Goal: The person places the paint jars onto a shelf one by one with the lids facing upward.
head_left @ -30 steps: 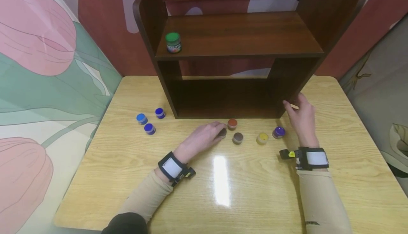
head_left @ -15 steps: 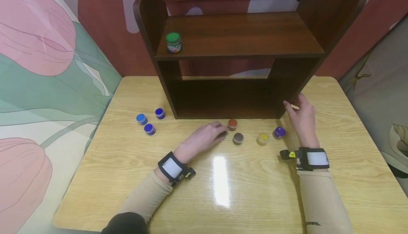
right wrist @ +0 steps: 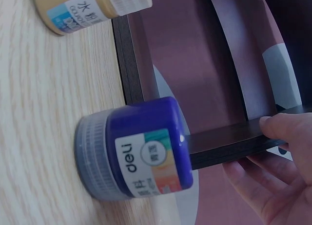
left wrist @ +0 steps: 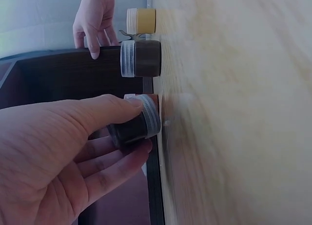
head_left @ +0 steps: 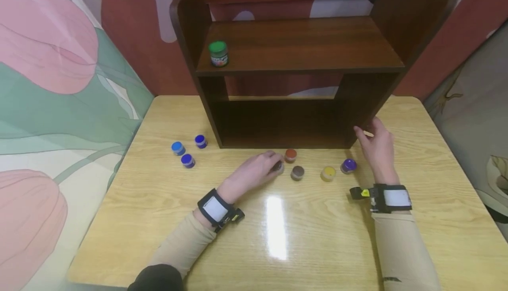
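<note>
My left hand [head_left: 252, 174] pinches a dark paint jar [left wrist: 130, 130] between thumb and fingers at the table top. That jar leans, its clear ribbed lid toward the table. Close by stand a brown paint jar [head_left: 297, 173] and an orange-red paint jar [head_left: 290, 155]; in the left wrist view the held jar mostly hides the red one. My right hand [head_left: 378, 150] grips the front edge of the right side panel of a dark wooden shelf [right wrist: 219, 147], thumb on one face and fingers on the other. Beside it is a purple paint jar [right wrist: 146, 149], lid down.
A yellow-ochre paint jar [head_left: 328, 173] stands left of the purple one. Several blue jars sit left of the shelf, among them a light blue jar [head_left: 178, 148]. A green-lidded jar [head_left: 218, 54] is on the upper shelf board [head_left: 301, 44]. The wooden table [head_left: 317, 247] reflects light.
The dark jar turns slightly in my left fingers and shows more of its rim. Both hands stay in nearly the same places; the head view shifts a little.
</note>
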A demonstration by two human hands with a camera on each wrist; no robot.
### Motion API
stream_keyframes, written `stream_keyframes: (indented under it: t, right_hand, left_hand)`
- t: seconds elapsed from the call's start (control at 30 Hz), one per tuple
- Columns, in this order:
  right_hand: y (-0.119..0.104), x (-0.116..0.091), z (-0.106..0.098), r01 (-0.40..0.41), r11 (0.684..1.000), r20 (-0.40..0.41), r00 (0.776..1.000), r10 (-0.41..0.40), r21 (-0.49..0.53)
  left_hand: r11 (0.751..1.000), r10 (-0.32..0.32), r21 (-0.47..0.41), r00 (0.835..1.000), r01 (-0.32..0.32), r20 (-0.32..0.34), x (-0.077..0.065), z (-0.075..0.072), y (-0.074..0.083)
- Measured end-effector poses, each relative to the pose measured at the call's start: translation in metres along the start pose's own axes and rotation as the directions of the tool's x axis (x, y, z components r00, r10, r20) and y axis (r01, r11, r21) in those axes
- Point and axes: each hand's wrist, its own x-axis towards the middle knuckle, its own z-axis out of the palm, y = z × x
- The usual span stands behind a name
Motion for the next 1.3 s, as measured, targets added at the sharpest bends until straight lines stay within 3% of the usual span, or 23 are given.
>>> stream_keyframes:
  t: [0.33, 0.73, 1.3]
  right_hand:
    - [-0.0014, -0.0008, -0.0005, 0.008, 1.0, 0.003, 1.0, -0.008, -0.001]
    - [-0.002, -0.0006, -0.0006, 0.014, 1.0, 0.004, 1.0, -0.014, 0.006]
    - [-0.0037, -0.0002, -0.0013, -0.004, 1.0, 0.013, 1.0, 0.004, -0.009]
  left_hand:
    - [0.999, 0.012, -0.043, 1.0, -0.012, -0.01, -0.001, -0.0011, -0.002]
    - [0.999, 0.045, -0.002, 0.999, -0.045, -0.011, 0.0006, -0.0017, -0.0018]
    - [0.999, 0.049, -0.019, 0.998, -0.05, -0.041, -0.0017, -0.0011, -0.0021]
